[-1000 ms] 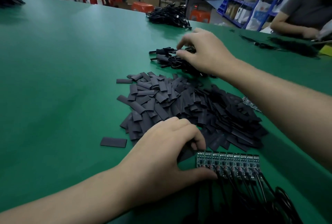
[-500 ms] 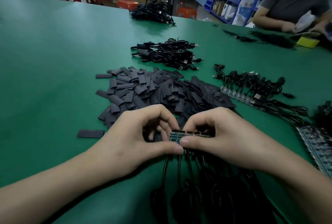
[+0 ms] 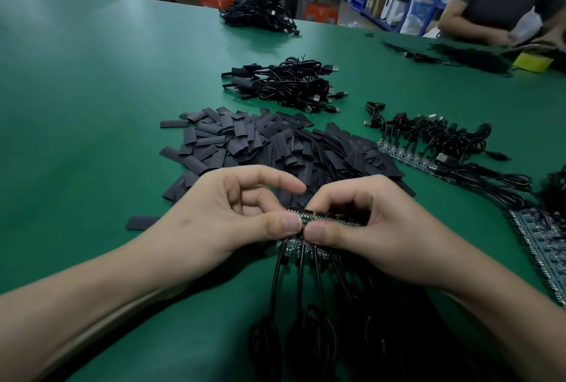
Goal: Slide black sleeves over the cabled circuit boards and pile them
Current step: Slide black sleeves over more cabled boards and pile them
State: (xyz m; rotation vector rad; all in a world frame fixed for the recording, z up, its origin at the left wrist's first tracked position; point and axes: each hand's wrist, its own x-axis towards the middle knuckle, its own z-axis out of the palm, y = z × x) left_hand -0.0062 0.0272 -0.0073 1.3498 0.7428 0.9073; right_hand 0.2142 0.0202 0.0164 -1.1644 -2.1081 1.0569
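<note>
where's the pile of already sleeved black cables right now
Head view: the pile of sleeved black cables lies mid-table on the green mat, just beyond the heap of loose flat black sleeves.

On my feed I see the left hand (image 3: 232, 216) and the right hand (image 3: 376, 228), both bare. Each forearm (image 3: 92, 305) runs uncovered to the frame's edge. The thumbnails (image 3: 291, 223) look short and plain, and a faint crease crosses the left wrist (image 3: 183, 222).
</note>
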